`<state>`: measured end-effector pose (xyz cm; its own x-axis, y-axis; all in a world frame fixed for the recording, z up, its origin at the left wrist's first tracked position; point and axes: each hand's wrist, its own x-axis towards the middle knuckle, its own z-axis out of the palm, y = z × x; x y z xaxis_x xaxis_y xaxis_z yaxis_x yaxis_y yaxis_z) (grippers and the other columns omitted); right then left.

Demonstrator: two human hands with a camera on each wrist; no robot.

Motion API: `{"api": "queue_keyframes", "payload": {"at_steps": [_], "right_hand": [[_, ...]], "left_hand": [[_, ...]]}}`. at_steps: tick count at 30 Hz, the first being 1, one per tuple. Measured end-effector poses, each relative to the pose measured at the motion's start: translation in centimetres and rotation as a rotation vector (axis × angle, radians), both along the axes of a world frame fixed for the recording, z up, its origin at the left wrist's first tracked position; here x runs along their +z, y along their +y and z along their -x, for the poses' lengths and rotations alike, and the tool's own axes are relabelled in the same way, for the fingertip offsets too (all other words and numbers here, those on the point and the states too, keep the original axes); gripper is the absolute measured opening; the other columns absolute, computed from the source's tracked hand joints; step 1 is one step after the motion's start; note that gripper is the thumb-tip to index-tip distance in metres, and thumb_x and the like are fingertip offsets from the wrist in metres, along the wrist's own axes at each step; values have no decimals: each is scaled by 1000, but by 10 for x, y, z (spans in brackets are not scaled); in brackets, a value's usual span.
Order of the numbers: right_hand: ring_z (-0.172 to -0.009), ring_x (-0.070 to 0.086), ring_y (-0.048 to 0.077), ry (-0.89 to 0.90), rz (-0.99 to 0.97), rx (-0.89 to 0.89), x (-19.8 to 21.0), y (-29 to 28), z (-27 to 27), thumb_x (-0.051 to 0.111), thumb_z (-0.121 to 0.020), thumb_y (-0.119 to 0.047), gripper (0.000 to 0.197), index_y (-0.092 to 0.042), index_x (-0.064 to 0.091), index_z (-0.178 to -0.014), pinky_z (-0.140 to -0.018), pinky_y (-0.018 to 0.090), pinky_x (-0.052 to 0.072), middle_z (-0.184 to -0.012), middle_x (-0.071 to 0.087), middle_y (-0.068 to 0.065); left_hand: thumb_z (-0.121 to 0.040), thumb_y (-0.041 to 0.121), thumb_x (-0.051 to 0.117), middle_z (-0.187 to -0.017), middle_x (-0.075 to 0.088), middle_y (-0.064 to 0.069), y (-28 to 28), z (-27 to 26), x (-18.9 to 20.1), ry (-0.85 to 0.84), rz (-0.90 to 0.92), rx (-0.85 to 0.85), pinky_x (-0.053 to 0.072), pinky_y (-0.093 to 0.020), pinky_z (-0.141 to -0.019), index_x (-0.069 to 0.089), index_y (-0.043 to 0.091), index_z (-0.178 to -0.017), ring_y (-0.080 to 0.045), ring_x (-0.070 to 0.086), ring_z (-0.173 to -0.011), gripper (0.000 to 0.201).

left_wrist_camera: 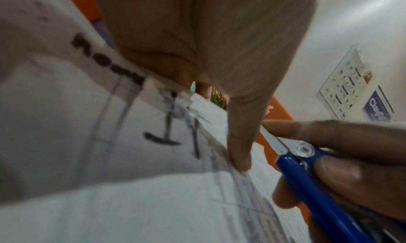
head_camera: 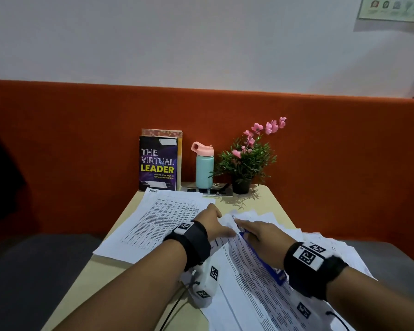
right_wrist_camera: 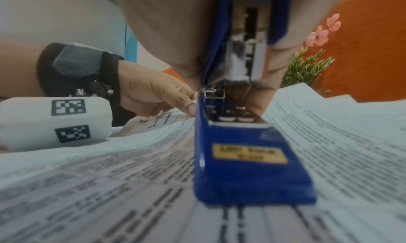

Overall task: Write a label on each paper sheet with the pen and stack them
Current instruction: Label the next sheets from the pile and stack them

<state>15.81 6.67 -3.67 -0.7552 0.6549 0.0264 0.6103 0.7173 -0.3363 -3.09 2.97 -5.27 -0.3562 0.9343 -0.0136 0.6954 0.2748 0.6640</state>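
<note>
**Stapler on the paper pile, both hands at its front end**

Landmark: blue stapler (head_camera: 263, 255), lying lengthwise on the fanned pile of printed sheets (head_camera: 256, 290) on the beige table (head_camera: 86, 278).

- Right hand (head_camera: 261, 232) lies over the stapler, fingers curled round its body, thumb on its side in the left wrist view.
- Left hand (head_camera: 212, 223) sits just left of the stapler's front end, fingertips (right_wrist_camera: 191, 106) pressed down on the top sheet's corner; fingers look fairly straight.
- Handwritten marks show on that corner, too blurred to read.
- Second stack of sheets (head_camera: 153, 223) lies left of the stapler, flat, with writing at its far corner.
- No pen can be made out.
- Beyond the stapler, against the orange partition: book (head_camera: 158, 163), teal bottle (head_camera: 204, 167), potted plant (head_camera: 245, 161).
</note>
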Motion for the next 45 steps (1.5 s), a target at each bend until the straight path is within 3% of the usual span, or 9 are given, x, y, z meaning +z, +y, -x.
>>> {"api": "queue_keyframes", "payload": {"at_steps": [11,16,20,23,27,30,33,40,45], "right_hand": [[-132,46,22,29,-14,-18,14,-5,-1,33,-107,-21,46,-30,34,-152,-102,29,39,-150,47,0],[-68,47,-3,-62,69,-15,26,-1,-9,33,-107,-23,44,-34,38,-149,-54,7,36,-139,56,6],[-56,45,0,-135,96,-11,16,-3,-9,31,-107,-24,45,-37,37,-149,-50,13,37,-119,64,2],[-52,45,4,-151,125,-5,7,-5,-5,31,-106,-23,46,-39,38,-149,-49,16,37,-94,63,-4],[-73,58,6,-183,99,33,4,-10,0,31,-106,-25,46,-39,37,-149,-65,19,47,-116,64,2],[-109,62,20,-217,99,38,4,-13,2,32,-105,-27,46,-41,37,-149,-94,35,51,-137,58,3],[-117,58,21,-268,70,54,6,-14,3,32,-105,-27,46,-38,37,-149,-98,35,48,-142,54,3],[-106,60,25,-340,7,71,5,-12,20,31,-105,-24,46,-33,36,-150,-82,31,45,-131,60,10],[-114,55,26,-358,-72,93,1,-8,24,29,-105,-26,46,-36,34,-150,-87,33,42,-129,56,8]], "left_hand": [[-79,23,81,-75,67,1,-4,25,9,-18,6,-96,46,-21,-62,77,10,-90,-9,55,-64,18],[-87,22,72,-73,66,0,-5,30,23,30,-41,-36,41,-20,-68,78,11,-89,-12,55,-70,13],[-90,16,58,-64,44,-4,-4,29,31,104,-26,-42,28,-28,-56,50,13,-63,-23,46,-68,28],[-88,17,63,-76,50,-5,-5,27,34,18,37,-48,27,-25,-48,58,4,-83,-16,40,-56,15],[-85,35,74,-109,68,-18,-5,32,27,-28,111,-57,49,-27,-66,60,-5,-122,-33,66,-98,56],[-86,42,71,-141,54,-19,-4,36,11,-85,167,-11,49,-31,-89,49,-1,-139,-34,56,-124,71],[-88,46,68,-145,51,-10,-6,36,-3,-146,191,3,45,-23,-73,43,4,-144,-26,57,-116,75],[-83,52,68,-138,57,-9,-7,44,-19,-244,169,2,40,-24,-87,51,5,-139,-26,57,-120,75],[-73,55,68,-106,69,-19,-8,49,-27,-327,126,-21,40,-25,-67,61,-1,-121,-24,63,-81,74]]}}
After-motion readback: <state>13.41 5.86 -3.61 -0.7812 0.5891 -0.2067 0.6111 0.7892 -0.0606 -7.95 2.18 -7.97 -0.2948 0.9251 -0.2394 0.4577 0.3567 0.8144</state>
